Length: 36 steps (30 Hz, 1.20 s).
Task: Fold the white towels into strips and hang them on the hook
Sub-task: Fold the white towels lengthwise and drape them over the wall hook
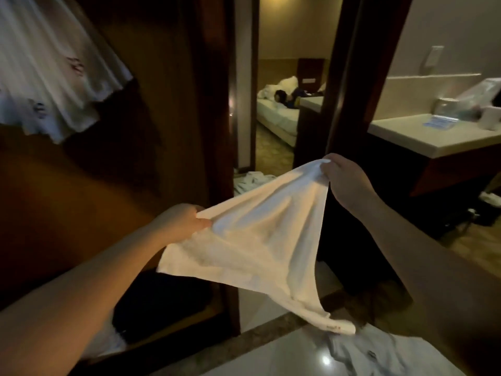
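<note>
One white towel (260, 234) held up in the air between both hands, stretched along its top edge, the rest sagging down to a low corner above the pale glossy floor (284, 356). Left hand (181, 222) pinches the lower-left corner, fingers curled round the cloth; right hand (343, 177) grips the upper-right corner, higher and further forward. Behind the towel, a dark wooden door frame (217, 104) opens onto a bedroom with an unmade bed (279, 115). Upper left, a white patterned cloth (51, 77) hangs against the wood panelling. Right side, a pale countertop (423, 137) carrying plastic-wrapped items. Crumpled white fabric (360, 351) lies on the floor below the towel.
</note>
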Each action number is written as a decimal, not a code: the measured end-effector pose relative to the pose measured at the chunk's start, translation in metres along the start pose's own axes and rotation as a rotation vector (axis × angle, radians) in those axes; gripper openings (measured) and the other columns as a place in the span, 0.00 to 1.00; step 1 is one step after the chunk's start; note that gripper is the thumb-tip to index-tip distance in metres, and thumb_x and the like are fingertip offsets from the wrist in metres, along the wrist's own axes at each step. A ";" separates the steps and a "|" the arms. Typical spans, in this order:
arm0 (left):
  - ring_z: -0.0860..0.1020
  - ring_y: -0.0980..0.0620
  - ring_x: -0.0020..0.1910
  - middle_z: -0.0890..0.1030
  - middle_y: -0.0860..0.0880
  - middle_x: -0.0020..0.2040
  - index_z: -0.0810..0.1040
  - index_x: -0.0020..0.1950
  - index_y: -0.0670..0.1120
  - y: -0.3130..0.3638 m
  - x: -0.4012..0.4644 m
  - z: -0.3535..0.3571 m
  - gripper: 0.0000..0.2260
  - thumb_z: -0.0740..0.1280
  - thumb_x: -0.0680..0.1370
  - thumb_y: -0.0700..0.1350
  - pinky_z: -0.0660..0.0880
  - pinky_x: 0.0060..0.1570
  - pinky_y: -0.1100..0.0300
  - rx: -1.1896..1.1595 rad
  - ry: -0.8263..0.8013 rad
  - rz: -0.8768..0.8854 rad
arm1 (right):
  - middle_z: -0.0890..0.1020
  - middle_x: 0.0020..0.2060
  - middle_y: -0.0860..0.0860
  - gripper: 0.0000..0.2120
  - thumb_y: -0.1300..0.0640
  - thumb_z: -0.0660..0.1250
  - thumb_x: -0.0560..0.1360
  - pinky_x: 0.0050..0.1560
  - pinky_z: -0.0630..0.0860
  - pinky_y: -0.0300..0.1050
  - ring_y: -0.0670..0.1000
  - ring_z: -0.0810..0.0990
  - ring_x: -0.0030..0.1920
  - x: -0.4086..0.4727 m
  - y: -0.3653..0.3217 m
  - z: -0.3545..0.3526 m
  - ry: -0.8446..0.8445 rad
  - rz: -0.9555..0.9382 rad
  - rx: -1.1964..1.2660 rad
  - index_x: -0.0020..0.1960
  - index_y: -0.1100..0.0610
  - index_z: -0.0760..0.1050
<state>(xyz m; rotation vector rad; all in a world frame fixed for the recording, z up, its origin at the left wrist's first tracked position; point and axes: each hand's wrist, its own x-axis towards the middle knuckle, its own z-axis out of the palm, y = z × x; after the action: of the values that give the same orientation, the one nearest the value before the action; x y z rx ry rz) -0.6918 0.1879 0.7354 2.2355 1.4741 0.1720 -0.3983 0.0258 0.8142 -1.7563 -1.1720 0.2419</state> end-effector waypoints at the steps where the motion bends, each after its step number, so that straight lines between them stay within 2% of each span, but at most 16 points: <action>1: 0.80 0.57 0.39 0.80 0.55 0.43 0.79 0.61 0.52 -0.023 -0.008 -0.012 0.14 0.67 0.79 0.57 0.72 0.32 0.62 0.015 -0.016 -0.012 | 0.80 0.38 0.42 0.12 0.44 0.55 0.71 0.40 0.73 0.44 0.42 0.79 0.39 -0.003 -0.014 0.017 -0.006 -0.014 0.003 0.45 0.43 0.76; 3: 0.80 0.56 0.40 0.81 0.54 0.43 0.80 0.55 0.52 -0.070 -0.027 -0.037 0.11 0.68 0.79 0.57 0.72 0.33 0.62 0.067 -0.060 -0.026 | 0.80 0.37 0.39 0.13 0.43 0.55 0.71 0.37 0.70 0.43 0.37 0.78 0.38 -0.009 -0.042 0.048 -0.003 -0.017 0.028 0.44 0.42 0.77; 5: 0.78 0.57 0.41 0.79 0.53 0.43 0.76 0.48 0.53 -0.113 -0.046 -0.062 0.10 0.69 0.78 0.58 0.70 0.33 0.63 0.111 -0.081 -0.051 | 0.81 0.36 0.41 0.13 0.45 0.55 0.71 0.36 0.69 0.42 0.33 0.77 0.37 -0.016 -0.067 0.074 0.024 -0.005 0.043 0.42 0.44 0.78; 7: 0.76 0.58 0.41 0.77 0.54 0.43 0.73 0.45 0.53 -0.155 -0.067 -0.089 0.11 0.69 0.78 0.58 0.69 0.33 0.63 0.162 -0.059 -0.090 | 0.81 0.38 0.43 0.12 0.47 0.56 0.74 0.35 0.68 0.40 0.36 0.78 0.37 -0.024 -0.087 0.098 0.042 -0.003 0.042 0.42 0.44 0.78; 10: 0.78 0.57 0.41 0.80 0.53 0.44 0.78 0.45 0.52 -0.213 -0.095 -0.125 0.09 0.70 0.78 0.56 0.73 0.37 0.62 0.104 0.021 -0.130 | 0.81 0.43 0.47 0.12 0.50 0.56 0.78 0.36 0.68 0.41 0.42 0.76 0.40 -0.033 -0.105 0.129 0.033 -0.001 0.026 0.47 0.48 0.78; 13: 0.78 0.59 0.42 0.82 0.56 0.42 0.81 0.44 0.57 -0.263 -0.125 -0.156 0.04 0.72 0.77 0.54 0.69 0.39 0.64 -0.191 0.153 -0.114 | 0.80 0.48 0.52 0.13 0.49 0.55 0.78 0.40 0.69 0.45 0.46 0.75 0.43 -0.041 -0.119 0.160 0.021 0.022 -0.004 0.54 0.51 0.76; 15: 0.81 0.55 0.45 0.85 0.53 0.43 0.85 0.44 0.54 -0.289 -0.144 -0.174 0.02 0.74 0.75 0.50 0.71 0.44 0.61 -0.497 0.252 -0.091 | 0.80 0.52 0.51 0.15 0.47 0.55 0.77 0.48 0.73 0.50 0.50 0.77 0.48 -0.045 -0.132 0.179 0.015 0.066 0.036 0.57 0.49 0.76; 17: 0.83 0.51 0.50 0.87 0.50 0.47 0.86 0.48 0.49 -0.309 -0.161 -0.191 0.07 0.74 0.73 0.49 0.74 0.52 0.56 -0.756 0.320 -0.047 | 0.80 0.55 0.53 0.16 0.47 0.56 0.76 0.58 0.75 0.56 0.54 0.78 0.53 -0.048 -0.148 0.193 -0.007 0.111 0.106 0.57 0.48 0.76; 20: 0.84 0.49 0.51 0.87 0.49 0.49 0.83 0.56 0.45 -0.324 -0.177 -0.208 0.15 0.69 0.75 0.52 0.76 0.52 0.52 -0.998 0.343 0.024 | 0.82 0.52 0.56 0.12 0.48 0.56 0.76 0.60 0.77 0.58 0.56 0.80 0.53 -0.047 -0.166 0.209 -0.084 0.073 0.141 0.49 0.49 0.78; 23: 0.85 0.50 0.44 0.86 0.49 0.46 0.84 0.54 0.48 -0.325 -0.186 -0.215 0.13 0.69 0.75 0.54 0.81 0.41 0.56 -1.124 0.403 0.044 | 0.82 0.48 0.55 0.12 0.51 0.57 0.80 0.49 0.81 0.51 0.55 0.82 0.50 -0.047 -0.175 0.223 -0.156 0.027 0.106 0.51 0.52 0.79; 25: 0.86 0.49 0.45 0.87 0.48 0.47 0.83 0.57 0.47 -0.324 -0.192 -0.215 0.15 0.69 0.76 0.54 0.81 0.37 0.60 -1.179 0.462 0.035 | 0.82 0.48 0.57 0.13 0.54 0.59 0.83 0.47 0.83 0.49 0.56 0.83 0.49 -0.047 -0.177 0.232 -0.242 0.037 0.119 0.53 0.58 0.79; 27: 0.86 0.48 0.48 0.87 0.48 0.49 0.81 0.60 0.47 -0.321 -0.199 -0.215 0.15 0.67 0.80 0.55 0.81 0.39 0.59 -1.203 0.498 0.008 | 0.82 0.47 0.59 0.11 0.56 0.61 0.83 0.43 0.83 0.45 0.56 0.83 0.48 -0.051 -0.182 0.238 -0.327 0.058 0.130 0.52 0.62 0.79; 30: 0.85 0.46 0.51 0.86 0.45 0.53 0.80 0.62 0.45 -0.316 -0.206 -0.215 0.15 0.64 0.82 0.54 0.79 0.45 0.52 -1.223 0.502 -0.058 | 0.82 0.47 0.60 0.08 0.58 0.63 0.82 0.33 0.80 0.36 0.52 0.83 0.45 -0.065 -0.196 0.245 -0.403 0.073 0.146 0.49 0.62 0.78; 33: 0.85 0.44 0.53 0.85 0.44 0.55 0.80 0.62 0.44 -0.307 -0.214 -0.213 0.16 0.62 0.83 0.52 0.79 0.50 0.48 -1.231 0.491 -0.086 | 0.83 0.48 0.56 0.03 0.59 0.66 0.80 0.36 0.81 0.38 0.51 0.84 0.48 -0.084 -0.218 0.252 -0.472 0.024 0.148 0.53 0.57 0.78; 36: 0.83 0.42 0.56 0.84 0.42 0.58 0.78 0.66 0.42 -0.293 -0.223 -0.207 0.17 0.61 0.84 0.52 0.78 0.54 0.45 -1.254 0.455 -0.093 | 0.85 0.50 0.51 0.14 0.61 0.67 0.79 0.40 0.83 0.41 0.49 0.84 0.50 -0.108 -0.245 0.259 -0.587 0.010 0.324 0.60 0.46 0.78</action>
<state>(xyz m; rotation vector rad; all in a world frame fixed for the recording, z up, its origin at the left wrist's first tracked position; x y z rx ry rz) -1.1030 0.1453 0.8231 1.1130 1.1090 1.2396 -0.7592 0.1128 0.8436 -1.4397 -1.4327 0.9478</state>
